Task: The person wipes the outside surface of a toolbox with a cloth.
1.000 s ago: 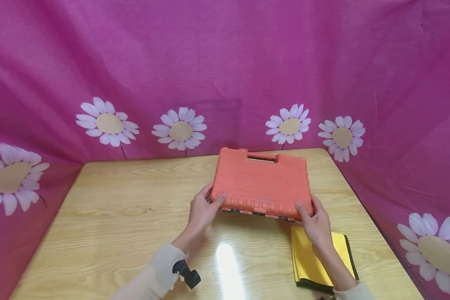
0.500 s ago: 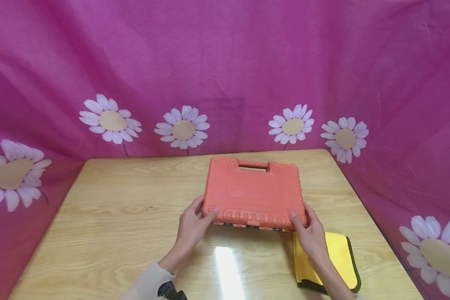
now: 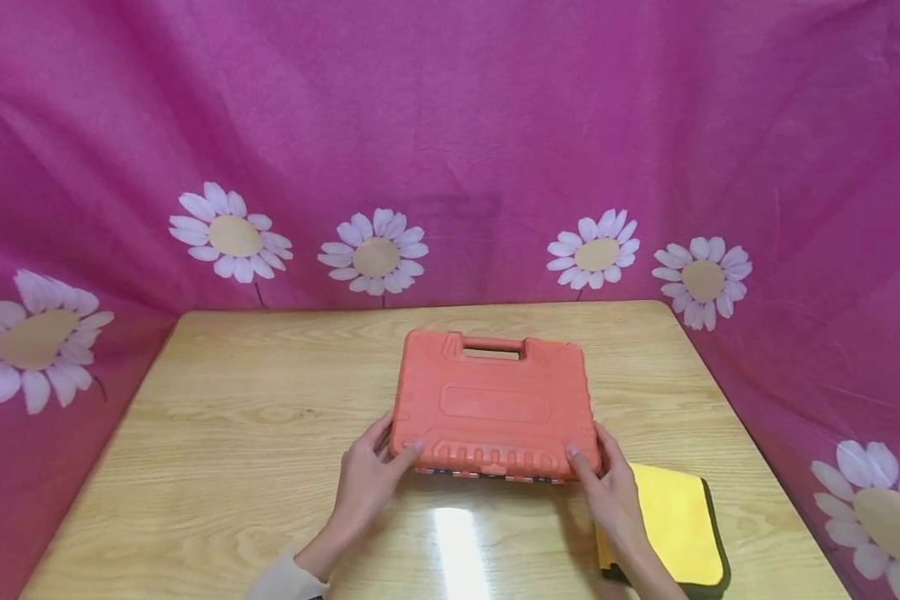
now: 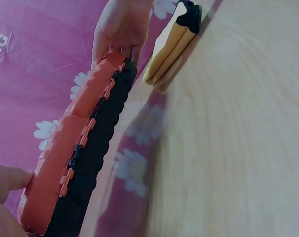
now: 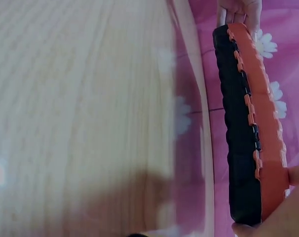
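A person held a shut red case [image 3: 495, 408] in two bare hands over a wooden table [image 3: 270, 433], its handle [image 3: 492, 344] facing 12 o'clock and its hinged edge toward the person at 6. Within the past second the case had come nearer, toward 7 or 8 o'clock, while the folded yellow cloth [image 3: 678, 525] at 4 o'clock, dark along its border, lay where it was. The shift suggested that the case was being drawn in from the far side, a carry in progress and not a thing set down. The left hand [image 3: 367, 475] gripped the case's 8 o'clock corner and the right hand [image 3: 611, 492] its 4 o'clock corner, each pinching the case between a thumb laid on the red top and fingers curled round the side; whether those fingers were spread or pressed together could not be told, as the case hid most of them. The right wrist's view showed the black lower half [image 5: 241, 128] apart from the tabletop, a strip of pink curtain [image 3: 450, 108] visible between. The right forearm passed over the cloth's 9 o'clock edge. Printed daisies [image 3: 377, 257] lined the curtain beyond the table, and a patch of glare [image 3: 461, 550] shone at 6 o'clock.
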The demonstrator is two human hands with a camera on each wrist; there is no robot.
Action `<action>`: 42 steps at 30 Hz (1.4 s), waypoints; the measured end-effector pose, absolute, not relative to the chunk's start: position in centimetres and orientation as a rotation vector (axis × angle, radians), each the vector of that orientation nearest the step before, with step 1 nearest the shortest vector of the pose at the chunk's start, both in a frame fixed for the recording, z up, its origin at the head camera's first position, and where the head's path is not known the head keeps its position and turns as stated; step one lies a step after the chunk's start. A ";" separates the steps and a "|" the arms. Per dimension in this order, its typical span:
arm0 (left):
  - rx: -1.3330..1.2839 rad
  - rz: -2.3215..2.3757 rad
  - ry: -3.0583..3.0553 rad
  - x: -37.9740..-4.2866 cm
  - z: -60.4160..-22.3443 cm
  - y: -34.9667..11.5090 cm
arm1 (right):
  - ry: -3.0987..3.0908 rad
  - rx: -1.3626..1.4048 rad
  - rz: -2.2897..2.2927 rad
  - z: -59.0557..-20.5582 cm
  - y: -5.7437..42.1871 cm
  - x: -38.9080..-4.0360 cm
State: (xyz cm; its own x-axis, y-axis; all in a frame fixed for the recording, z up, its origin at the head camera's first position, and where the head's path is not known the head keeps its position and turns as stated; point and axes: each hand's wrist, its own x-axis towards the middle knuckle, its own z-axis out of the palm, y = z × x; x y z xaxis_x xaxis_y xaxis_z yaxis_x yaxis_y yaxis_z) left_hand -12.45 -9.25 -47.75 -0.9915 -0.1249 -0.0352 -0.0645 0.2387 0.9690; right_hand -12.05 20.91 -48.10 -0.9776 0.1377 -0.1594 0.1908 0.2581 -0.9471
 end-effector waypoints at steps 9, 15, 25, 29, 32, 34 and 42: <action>0.256 -1.963 -2.406 -10.8 -48.2 -9.7 | 2.489 0.292 -1.845 -48.6 20.3 -10.8; 0.317 -1.984 -2.416 -9.6 -48.4 -9.9 | 2.430 0.358 -1.825 -48.8 19.9 -10.0; 0.423 -2.017 -2.406 -8.1 -49.1 -10.0 | 2.242 0.458 -1.943 -49.5 19.4 -9.2; 0.471 -2.029 -2.402 -7.8 -49.5 -10.1 | 2.282 0.432 -1.900 -49.8 19.2 -8.9; 0.512 -2.016 -2.418 -7.7 -49.8 -10.1 | 2.330 0.412 -1.842 -50.2 19.2 -8.8; 0.534 -2.015 -2.420 -7.6 -50.1 -10.2 | 2.363 0.407 -1.794 -50.4 19.2 -8.7; 0.556 -2.006 -2.436 -7.2 -51.1 -10.6 | 2.444 0.348 -1.711 -51.3 19.1 -8.6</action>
State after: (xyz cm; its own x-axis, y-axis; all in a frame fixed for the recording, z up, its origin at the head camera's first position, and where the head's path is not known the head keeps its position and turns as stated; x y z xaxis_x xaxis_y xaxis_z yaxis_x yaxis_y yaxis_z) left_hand -7.22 -10.60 -51.07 -0.9379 -0.2242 -0.2648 -0.3028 0.1565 0.9401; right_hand -8.62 19.06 -51.31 -0.9637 0.1092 -0.2437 0.2663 0.3275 -0.9065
